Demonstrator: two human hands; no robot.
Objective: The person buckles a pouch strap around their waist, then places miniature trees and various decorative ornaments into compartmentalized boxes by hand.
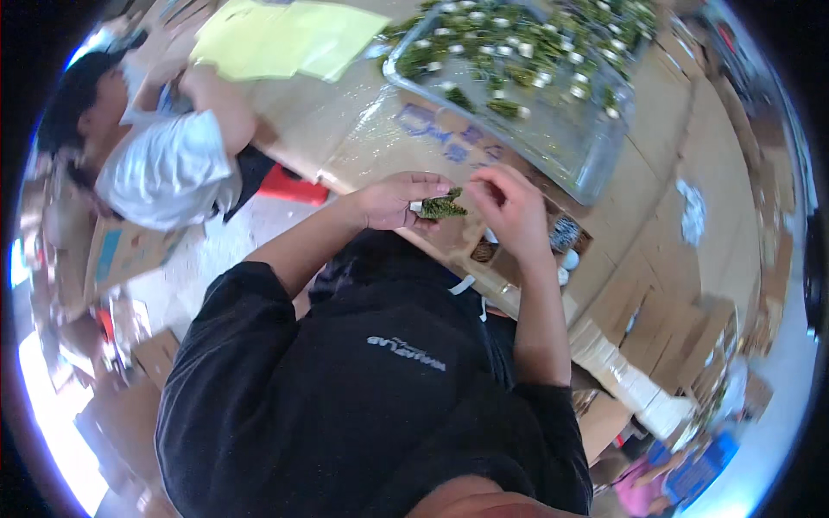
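My left hand [393, 198] is closed on a small green bristly piece [444, 208] with a white end, shaped like a miniature tree. Just to its right, my right hand [518, 207] has thumb and fingertips pinched together, apart from the piece; anything between them is too small to make out. Below my right hand, a divided box [557, 211] at the table edge holds small parts: grey bits [565, 233], brown bits [484, 250] and white balls [570, 259]. My right wrist hides part of it.
A clear plastic tray [596, 168] ahead holds many similar green pieces with white ends. Yellow sheets [285, 39] lie at the far left. At the left sits another person in a white shirt [173, 173], near a red stool [294, 186]. Crumpled white plastic [692, 211] lies right; cartons [665, 324] stand lower right.
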